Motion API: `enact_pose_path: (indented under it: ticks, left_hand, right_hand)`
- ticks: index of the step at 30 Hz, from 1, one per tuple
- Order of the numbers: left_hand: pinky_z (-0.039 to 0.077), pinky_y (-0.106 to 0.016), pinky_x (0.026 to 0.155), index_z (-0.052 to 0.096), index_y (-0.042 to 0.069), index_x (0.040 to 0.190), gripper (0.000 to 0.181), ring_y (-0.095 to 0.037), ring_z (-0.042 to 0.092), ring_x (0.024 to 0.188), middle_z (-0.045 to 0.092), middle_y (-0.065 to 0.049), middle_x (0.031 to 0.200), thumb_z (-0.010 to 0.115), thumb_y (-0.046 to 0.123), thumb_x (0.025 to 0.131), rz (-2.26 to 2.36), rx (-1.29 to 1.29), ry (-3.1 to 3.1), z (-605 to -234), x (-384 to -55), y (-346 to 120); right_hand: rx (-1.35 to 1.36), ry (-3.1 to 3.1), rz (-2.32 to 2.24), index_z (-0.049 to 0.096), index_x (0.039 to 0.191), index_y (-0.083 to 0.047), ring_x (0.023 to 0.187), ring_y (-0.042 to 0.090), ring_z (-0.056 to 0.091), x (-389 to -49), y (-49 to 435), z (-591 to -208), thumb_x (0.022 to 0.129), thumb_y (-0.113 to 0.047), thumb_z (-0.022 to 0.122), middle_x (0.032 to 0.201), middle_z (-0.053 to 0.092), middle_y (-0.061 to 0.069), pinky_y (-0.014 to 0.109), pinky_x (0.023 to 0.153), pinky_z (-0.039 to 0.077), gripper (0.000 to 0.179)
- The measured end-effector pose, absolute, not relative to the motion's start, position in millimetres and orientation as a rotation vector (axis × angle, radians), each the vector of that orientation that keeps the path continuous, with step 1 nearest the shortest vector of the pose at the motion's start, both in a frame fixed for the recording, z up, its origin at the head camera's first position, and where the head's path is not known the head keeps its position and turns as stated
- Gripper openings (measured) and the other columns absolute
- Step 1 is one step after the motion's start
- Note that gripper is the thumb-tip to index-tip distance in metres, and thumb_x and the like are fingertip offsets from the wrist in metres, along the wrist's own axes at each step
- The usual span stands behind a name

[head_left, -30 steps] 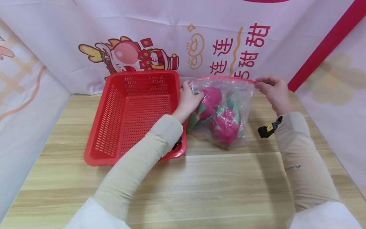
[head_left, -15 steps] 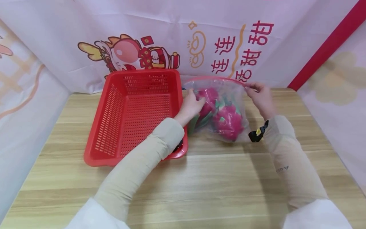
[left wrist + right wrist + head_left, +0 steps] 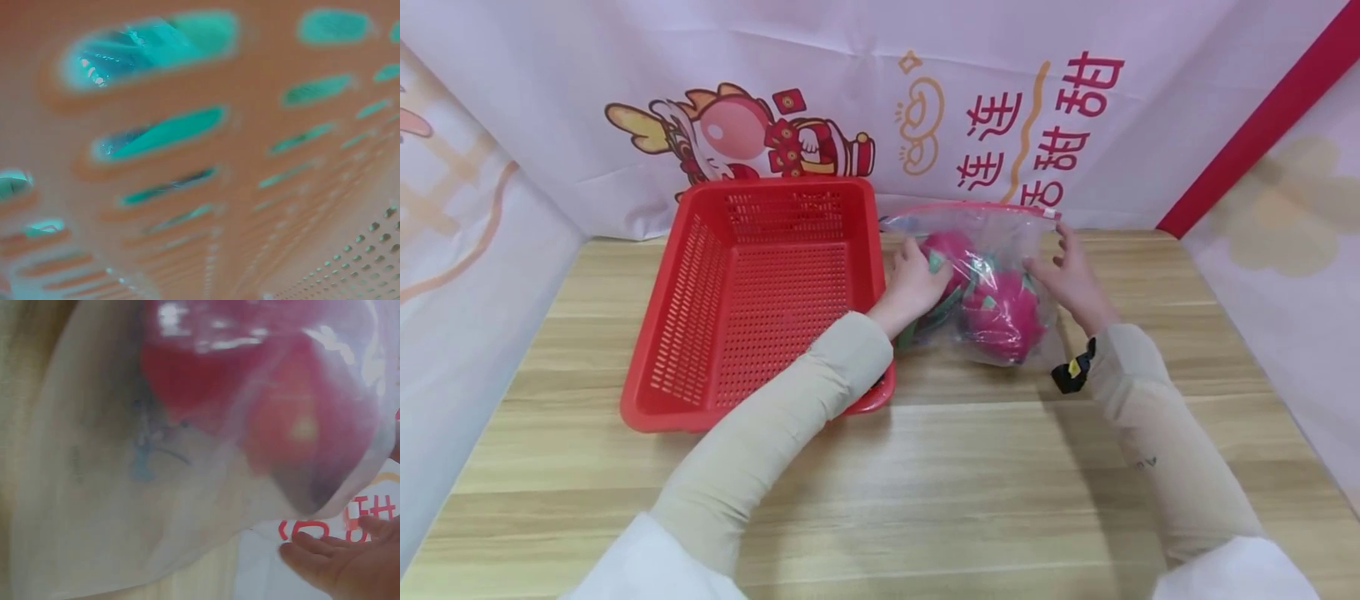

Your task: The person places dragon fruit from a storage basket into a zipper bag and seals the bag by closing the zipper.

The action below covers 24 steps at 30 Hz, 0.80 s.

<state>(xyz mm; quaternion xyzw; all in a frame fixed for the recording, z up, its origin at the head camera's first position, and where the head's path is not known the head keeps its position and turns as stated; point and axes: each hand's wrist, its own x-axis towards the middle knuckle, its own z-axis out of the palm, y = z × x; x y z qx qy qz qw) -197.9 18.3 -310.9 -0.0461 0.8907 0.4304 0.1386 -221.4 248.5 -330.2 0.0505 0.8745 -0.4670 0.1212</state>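
Observation:
A clear zip-lock bag point(image 3: 1037, 350) with a red zip strip lies just right of the basket. Inside are two dragon fruits with green leaf tips: one dragon fruit point(image 3: 950, 250) to the left, the other dragon fruit point(image 3: 1003, 312) to the right. My left hand point(image 3: 917, 283) grips the bag's left side, its thumb over the left fruit; some fingers are hidden. At the bag's right side is my right hand point(image 3: 1075, 279), fingers loosely parted and off the zip strip. In the right wrist view, the right hand point(image 3: 350, 562) shows spread fingers beside the plastic.
A red perforated basket point(image 3: 632, 400) stands left of the bag, under my left forearm. Its slotted wall point(image 3: 256, 75) fills the left wrist view. Behind the wooden table point(image 3: 970, 500) rises a printed white cloth backdrop point(image 3: 1000, 33).
My right hand has slid left along the zip, let go of its right end and dropped lower beside the bag. The bag has shifted slightly and settled; my left hand moved a little right.

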Motion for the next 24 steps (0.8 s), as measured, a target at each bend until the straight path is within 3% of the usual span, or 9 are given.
enact_pose_path:
  ticks: [6, 12, 17, 24]
  left_hand:
    - [0.038, -0.043, 0.112, 0.005, 0.009, 0.148, 0.077, -0.029, 0.037, 0.135, 0.031, -0.018, 0.146, 0.054, 0.035, 0.095, 1.364, -0.205, 2.502, -313, -195, 22]
    - [0.033, -0.046, 0.115, -0.004, 0.009, 0.150, 0.083, -0.032, 0.030, 0.140, 0.022, -0.021, 0.151, 0.051, 0.040, 0.096, 1.290, -0.256, 2.475, -312, -194, 25]
    - [0.024, -0.046, 0.120, -0.016, 0.000, 0.149, 0.090, -0.036, 0.013, 0.147, 0.005, -0.022, 0.158, 0.042, 0.046, 0.098, 1.082, -0.239, 2.504, -310, -193, 26]
    - [0.020, -0.050, 0.120, -0.007, 0.004, 0.152, 0.085, -0.037, 0.011, 0.148, 0.008, -0.019, 0.160, 0.035, 0.052, 0.097, 1.043, -0.197, 2.417, -309, -191, 24]
  right_hand:
    - [0.178, 2.438, -1.208, 0.006, 0.153, -0.004, 0.144, 0.044, 0.019, -213, 252, -338, 0.092, -0.067, 0.031, 0.157, 0.014, 0.026, 0.059, 0.116, 0.021, 0.091]
    - [0.136, 2.390, -1.188, 0.013, 0.153, -0.007, 0.138, 0.043, 0.030, -204, 252, -344, 0.091, -0.072, 0.018, 0.151, 0.029, 0.027, 0.059, 0.114, 0.026, 0.090]
    - [0.068, 2.372, -1.274, 0.017, 0.152, -0.009, 0.136, 0.041, 0.033, -199, 249, -349, 0.093, -0.067, 0.024, 0.150, 0.031, 0.025, 0.055, 0.111, 0.031, 0.084]
    - [-0.051, 2.324, -1.242, -0.005, 0.154, -0.027, 0.145, 0.044, 0.016, -197, 249, -352, 0.090, -0.066, 0.042, 0.158, 0.014, 0.022, 0.063, 0.115, 0.019, 0.089]
